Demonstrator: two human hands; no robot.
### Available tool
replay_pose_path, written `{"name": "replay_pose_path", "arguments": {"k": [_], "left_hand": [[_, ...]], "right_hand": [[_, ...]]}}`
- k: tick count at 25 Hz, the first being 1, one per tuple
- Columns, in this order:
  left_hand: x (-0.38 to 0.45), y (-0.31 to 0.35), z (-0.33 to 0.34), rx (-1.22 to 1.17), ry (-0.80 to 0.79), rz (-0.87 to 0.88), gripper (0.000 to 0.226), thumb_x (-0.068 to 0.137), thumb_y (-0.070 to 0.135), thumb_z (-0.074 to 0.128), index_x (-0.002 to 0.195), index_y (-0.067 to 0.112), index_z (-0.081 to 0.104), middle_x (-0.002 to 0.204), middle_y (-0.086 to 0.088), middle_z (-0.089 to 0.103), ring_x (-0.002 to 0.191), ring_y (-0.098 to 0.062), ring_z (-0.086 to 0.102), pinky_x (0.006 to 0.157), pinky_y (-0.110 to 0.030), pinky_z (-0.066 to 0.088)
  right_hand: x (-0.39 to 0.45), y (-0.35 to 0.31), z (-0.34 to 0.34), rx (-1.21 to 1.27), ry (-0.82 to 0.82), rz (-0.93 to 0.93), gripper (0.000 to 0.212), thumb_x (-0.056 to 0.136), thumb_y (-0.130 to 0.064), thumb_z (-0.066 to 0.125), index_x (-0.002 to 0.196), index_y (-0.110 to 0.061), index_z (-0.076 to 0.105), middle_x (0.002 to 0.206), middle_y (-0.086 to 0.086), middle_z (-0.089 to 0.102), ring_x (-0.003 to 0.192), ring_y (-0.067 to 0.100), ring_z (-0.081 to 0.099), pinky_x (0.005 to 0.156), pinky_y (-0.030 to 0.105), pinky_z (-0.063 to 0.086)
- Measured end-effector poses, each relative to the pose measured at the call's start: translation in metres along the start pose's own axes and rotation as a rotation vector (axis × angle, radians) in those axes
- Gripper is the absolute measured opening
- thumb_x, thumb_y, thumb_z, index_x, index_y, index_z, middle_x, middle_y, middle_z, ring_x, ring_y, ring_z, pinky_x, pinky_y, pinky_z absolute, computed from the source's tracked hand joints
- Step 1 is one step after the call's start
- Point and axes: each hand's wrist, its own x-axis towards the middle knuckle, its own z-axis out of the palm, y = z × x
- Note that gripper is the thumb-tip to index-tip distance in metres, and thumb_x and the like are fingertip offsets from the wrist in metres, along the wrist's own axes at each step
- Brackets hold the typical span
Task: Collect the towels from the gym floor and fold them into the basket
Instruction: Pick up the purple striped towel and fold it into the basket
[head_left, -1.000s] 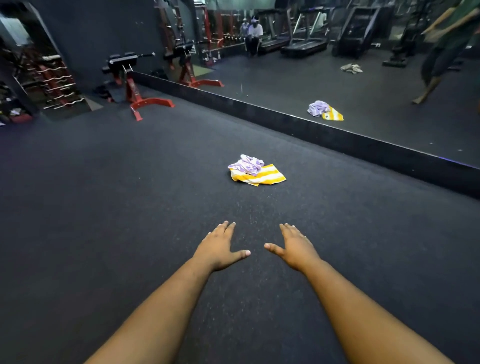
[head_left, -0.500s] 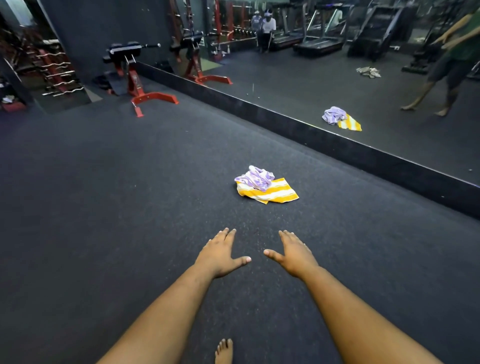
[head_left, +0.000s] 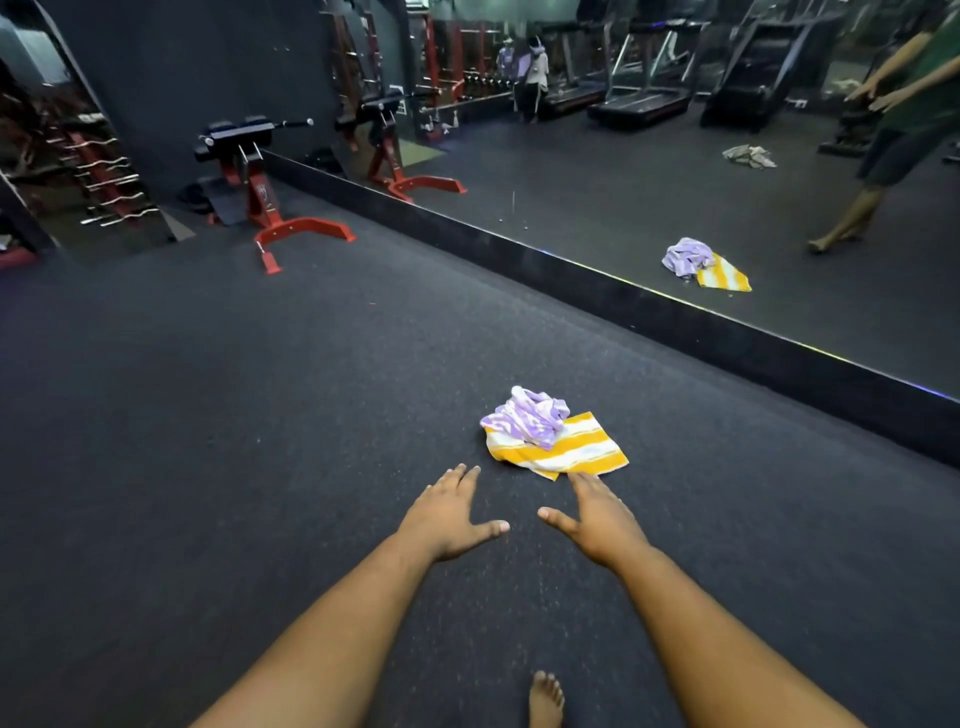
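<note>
Fingers straight and spread on both hands, holding nothing: left hand (head_left: 447, 512) over bare floor (head_left: 260, 467), right hand (head_left: 597, 522) with fingertips at the near edge of the yellow-striped towel (head_left: 576, 452). Purple towel (head_left: 527, 418) bunched on top of it, near the wall mirror (head_left: 675, 182). Best to lift the purple one first, then pinch two yellow corners for a clean fold. No basket in view; actual contact with the towel hard to judge; another towel visible only as a reflection.
</note>
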Motion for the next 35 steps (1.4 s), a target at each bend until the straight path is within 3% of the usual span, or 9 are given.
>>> {"name": "replay_pose_path", "arguments": {"k": [6, 10, 18, 22, 28, 30, 33, 35], "left_hand": [[0.13, 0.005, -0.045, 0.005, -0.007, -0.038, 0.108, 0.085, 0.08, 0.05, 0.163, 0.022, 0.003, 0.171, -0.004, 0.003, 0.157, -0.02, 0.006, 0.127, -0.042, 0.015], [0.209, 0.002, -0.06, -0.014, -0.038, -0.044, 0.109, 0.084, 0.079, 0.051, 0.163, 0.022, 0.003, 0.171, -0.004, 0.003, 0.157, -0.02, 0.006, 0.126, -0.042, 0.015], [0.399, -0.044, -0.079, -0.007, -0.144, -0.002, 0.108, 0.084, 0.078, 0.053, 0.163, 0.021, 0.005, 0.171, -0.006, 0.005, 0.157, -0.022, 0.009, 0.126, -0.043, 0.017], [0.485, -0.07, -0.088, -0.006, -0.242, 0.012, 0.109, 0.084, 0.079, 0.053, 0.163, 0.021, 0.006, 0.17, -0.007, 0.006, 0.157, -0.023, 0.01, 0.126, -0.043, 0.017], [0.61, -0.095, -0.075, -0.014, -0.386, -0.005, 0.11, 0.085, 0.078, 0.054, 0.163, 0.018, 0.005, 0.17, -0.008, 0.006, 0.157, -0.023, 0.009, 0.126, -0.042, 0.018], [0.653, -0.105, -0.051, -0.021, -0.422, -0.024, 0.112, 0.083, 0.08, 0.051, 0.163, 0.017, 0.004, 0.17, -0.008, 0.006, 0.157, -0.023, 0.009, 0.126, -0.04, 0.016], [0.718, -0.122, -0.003, -0.056, -0.464, -0.079, 0.127, 0.067, 0.099, 0.031, 0.163, 0.019, 0.005, 0.17, -0.007, 0.007, 0.157, -0.022, 0.009, 0.126, -0.039, 0.016], [0.754, -0.135, 0.036, -0.066, -0.513, -0.116, 0.124, 0.07, 0.097, 0.036, 0.163, 0.019, 0.007, 0.17, -0.007, 0.008, 0.156, -0.022, 0.01, 0.126, -0.041, 0.018]], "right_hand": [[0.136, 0.014, -0.045, -0.032, -0.03, -0.038, 0.096, 0.086, -0.078, 0.051, 0.157, -0.018, 0.028, 0.163, 0.003, 0.031, 0.151, 0.02, 0.026, 0.118, 0.04, 0.032], [0.219, 0.022, -0.06, -0.03, -0.067, -0.032, 0.111, 0.072, -0.095, 0.036, 0.154, -0.021, 0.034, 0.16, 0.002, 0.038, 0.147, 0.02, 0.033, 0.114, 0.043, 0.038], [0.393, 0.033, -0.06, -0.04, -0.146, 0.044, 0.095, 0.086, -0.078, 0.05, 0.156, -0.017, 0.031, 0.163, 0.003, 0.033, 0.151, 0.021, 0.027, 0.117, 0.044, 0.034], [0.466, 0.038, -0.056, -0.005, -0.155, 0.111, 0.126, 0.063, -0.101, 0.022, 0.156, -0.015, 0.032, 0.162, 0.005, 0.034, 0.151, 0.023, 0.028, 0.118, 0.044, 0.033], [0.577, 0.074, -0.025, 0.077, -0.28, 0.275, 0.104, 0.08, -0.084, 0.047, 0.157, -0.016, 0.031, 0.163, 0.007, 0.033, 0.152, 0.023, 0.025, 0.121, 0.039, 0.028], [0.617, 0.097, -0.002, 0.1, -0.325, 0.317, 0.092, 0.087, -0.072, 0.056, 0.157, -0.018, 0.033, 0.162, 0.005, 0.036, 0.151, 0.022, 0.028, 0.119, 0.038, 0.03], [0.686, 0.137, 0.049, 0.154, -0.41, 0.367, 0.082, 0.089, -0.068, 0.058, 0.154, -0.021, 0.039, 0.155, 0.002, 0.045, 0.143, 0.02, 0.04, 0.111, 0.037, 0.037], [0.723, 0.161, 0.086, 0.149, -0.467, 0.381, 0.078, 0.091, -0.066, 0.058, 0.153, -0.023, 0.04, 0.154, 0.001, 0.047, 0.142, 0.02, 0.042, 0.109, 0.037, 0.038]]}}
